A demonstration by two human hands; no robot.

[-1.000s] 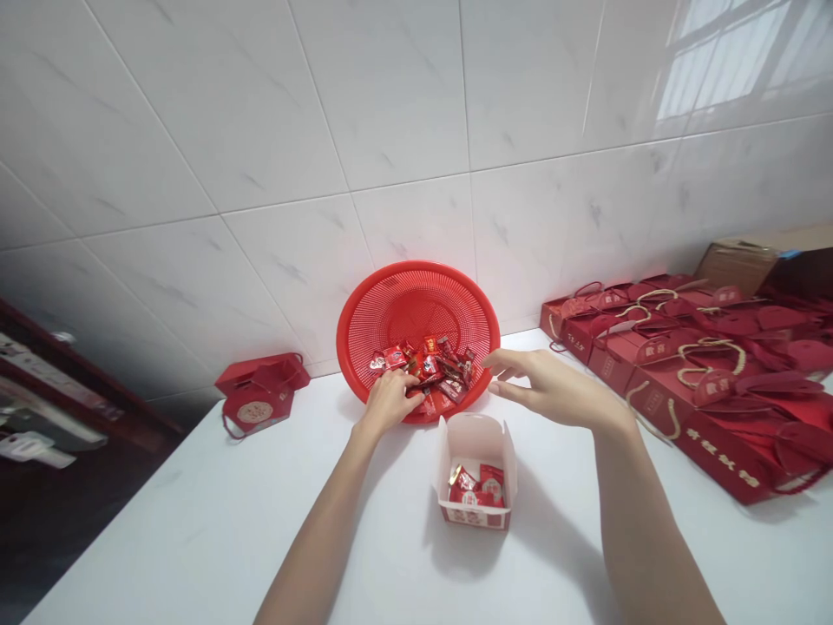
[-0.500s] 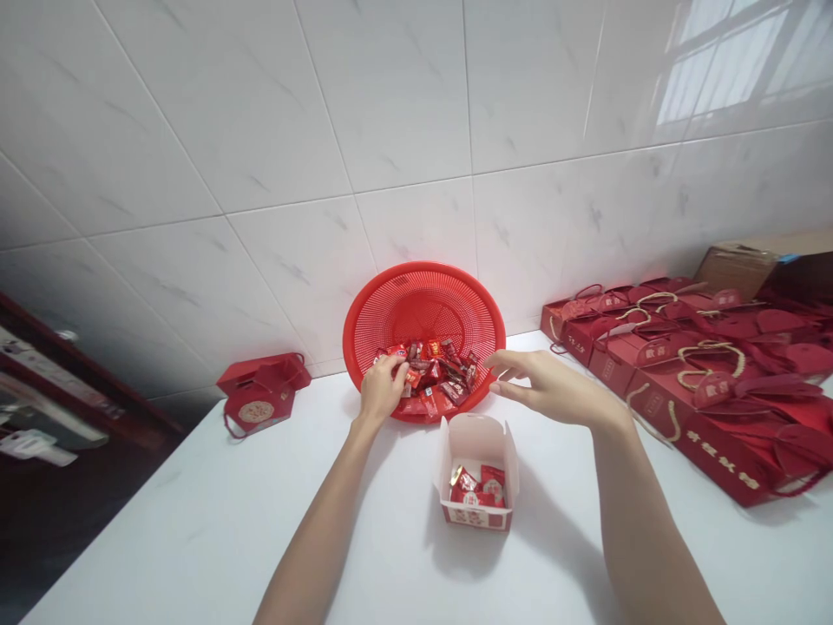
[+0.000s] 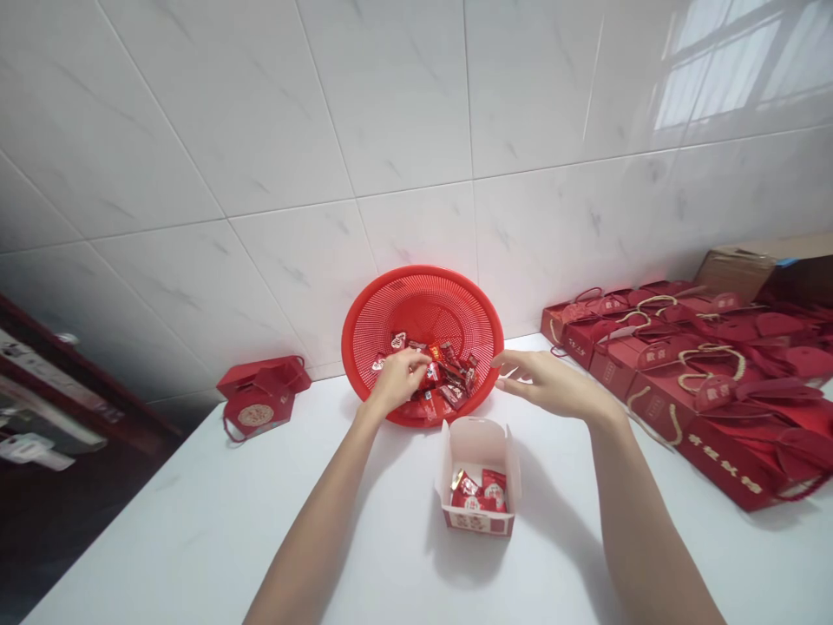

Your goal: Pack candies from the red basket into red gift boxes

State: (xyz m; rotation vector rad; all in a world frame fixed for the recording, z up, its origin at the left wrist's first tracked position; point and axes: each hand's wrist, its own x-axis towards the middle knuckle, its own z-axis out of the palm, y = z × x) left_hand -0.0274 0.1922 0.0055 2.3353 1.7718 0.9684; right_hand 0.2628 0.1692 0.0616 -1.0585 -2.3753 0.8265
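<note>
My left hand (image 3: 398, 380) reaches into a red plastic basket (image 3: 352, 347) that leans against the wall. Its fingers are curled, thumb close to the forefinger, among wrapped candies (image 3: 454, 392); whatever they pinch is too small to make out. At the basket's right rim hovers my right hand (image 3: 545, 382), fingers apart and holding nothing. In front of the basket stands an open-topped small box (image 3: 478, 447), white inside and red printed outside. Several red-wrapped candies (image 3: 478, 499) lie on its bottom.
To the left sits a closed red gift box (image 3: 264, 399) with a cord handle. Rows of red gift boxes (image 3: 657, 382) fill the right side of the white table (image 3: 214, 521). Behind them is a brown cardboard box (image 3: 735, 273). A tiled wall (image 3: 416, 234) bounds the back.
My left hand has shifted right across the candies, and its fingers have drawn closer together. Some candies at the basket's left have shifted. My right hand has barely moved.
</note>
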